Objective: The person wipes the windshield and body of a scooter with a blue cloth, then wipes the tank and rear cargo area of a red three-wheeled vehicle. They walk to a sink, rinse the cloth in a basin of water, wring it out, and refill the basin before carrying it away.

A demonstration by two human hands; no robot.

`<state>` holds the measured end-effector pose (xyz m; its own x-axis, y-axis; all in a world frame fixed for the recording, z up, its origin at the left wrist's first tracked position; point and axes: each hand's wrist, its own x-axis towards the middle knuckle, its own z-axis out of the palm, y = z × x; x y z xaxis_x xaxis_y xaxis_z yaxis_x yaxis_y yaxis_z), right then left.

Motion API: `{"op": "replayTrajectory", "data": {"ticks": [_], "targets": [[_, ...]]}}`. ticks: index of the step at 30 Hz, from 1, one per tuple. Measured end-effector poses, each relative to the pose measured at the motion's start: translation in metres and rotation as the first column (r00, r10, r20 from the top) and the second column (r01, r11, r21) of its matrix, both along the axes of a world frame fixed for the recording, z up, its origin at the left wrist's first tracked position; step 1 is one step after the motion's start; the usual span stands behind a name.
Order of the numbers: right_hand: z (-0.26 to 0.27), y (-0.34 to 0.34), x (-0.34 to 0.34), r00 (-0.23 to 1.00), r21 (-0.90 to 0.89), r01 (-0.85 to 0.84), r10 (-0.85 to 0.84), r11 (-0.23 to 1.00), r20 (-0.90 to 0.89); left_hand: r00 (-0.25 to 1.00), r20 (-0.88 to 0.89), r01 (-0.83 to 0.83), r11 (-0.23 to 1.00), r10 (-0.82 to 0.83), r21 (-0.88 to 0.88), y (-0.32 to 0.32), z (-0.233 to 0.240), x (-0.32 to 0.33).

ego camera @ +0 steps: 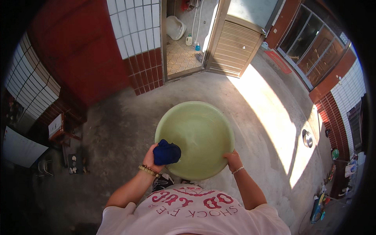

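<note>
In the head view a large round pale-green plastic basin (202, 129) is held in front of my body, at the middle of the picture. My left hand (153, 157) grips a bunched dark blue cloth (166, 152) at the basin's left rim; whether its fingers also grip the rim is hidden by the cloth. Around the right rim my right hand (233, 161) is closed, thumb over the edge. The basin's inside looks smooth and shiny, perhaps with some water; the depth cannot be told.
Ahead, a doorway shows a patterned tile floor (180, 60), bottles and slippers; its louvred door (233, 47) stands open. A small wooden stool (63, 129) is at the left. On the concrete floor (264, 141) at the right lies a metal bowl (307, 138). A red mat (277, 62) lies farther back.
</note>
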<state>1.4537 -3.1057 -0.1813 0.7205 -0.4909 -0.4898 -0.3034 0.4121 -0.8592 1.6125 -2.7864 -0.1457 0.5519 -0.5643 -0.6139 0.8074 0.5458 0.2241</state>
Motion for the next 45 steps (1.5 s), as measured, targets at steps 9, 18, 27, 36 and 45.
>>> {"op": "replayTrajectory", "data": {"ticks": [9,18,27,36,45], "targets": [[-0.009,-0.094,0.192,1.0,0.046,0.009,-0.009,0.999,0.009,0.999,-0.014,-0.031,0.999,0.031,-0.013,-0.101,0.0,0.194],[-0.066,-0.171,0.329,0.998,0.002,0.046,-0.046,0.999,-0.048,0.991,-0.134,0.003,0.999,0.001,0.032,-0.179,-0.075,0.348],[-0.136,-0.244,0.453,0.987,-0.036,-0.077,0.071,0.996,-0.145,0.952,-0.252,-0.138,0.978,0.176,0.158,-0.246,-0.149,0.436],[-0.207,-0.302,0.541,0.891,-0.157,-0.39,0.329,0.907,-0.311,0.846,-0.405,-0.222,0.919,0.348,0.327,-0.289,-0.217,0.452],[-0.324,-0.337,0.597,0.868,-0.214,-0.419,0.32,0.882,-0.38,0.761,-0.481,-0.313,0.895,0.436,0.317,-0.324,-0.372,0.491]]}}
